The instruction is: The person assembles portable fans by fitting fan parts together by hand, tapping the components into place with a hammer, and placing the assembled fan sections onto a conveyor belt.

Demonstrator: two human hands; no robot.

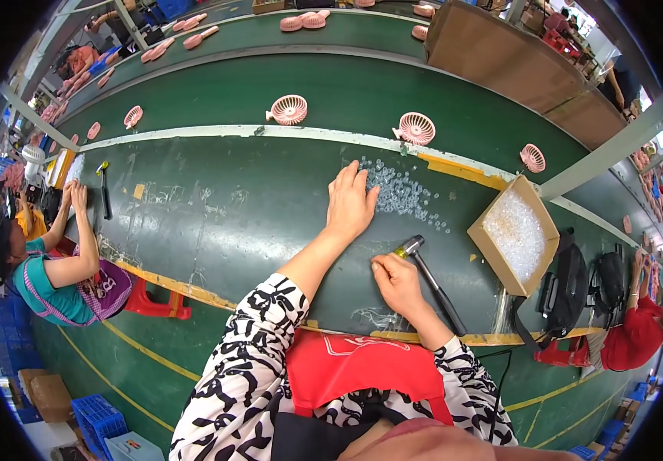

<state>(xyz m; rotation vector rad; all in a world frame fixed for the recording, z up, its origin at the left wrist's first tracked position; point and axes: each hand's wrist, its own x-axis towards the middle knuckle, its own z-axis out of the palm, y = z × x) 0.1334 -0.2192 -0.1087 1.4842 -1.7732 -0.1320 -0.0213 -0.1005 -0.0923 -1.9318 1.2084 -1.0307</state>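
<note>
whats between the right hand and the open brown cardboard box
A long black-handled hammer, then a small tan patch; the head view shows both.

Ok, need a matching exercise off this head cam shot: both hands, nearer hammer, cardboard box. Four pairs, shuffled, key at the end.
1. Left hand
2. Right hand
3. Nearer hammer
4. Cardboard box

A. Filled with a heap of small pieces
B. Fingers curled, beside a hammer head
C. Black handle, lying on the bench
D. Spread at the edge of loose clear bits

Pairs: 1-D, 2-B, 3-C, 4-A
</note>
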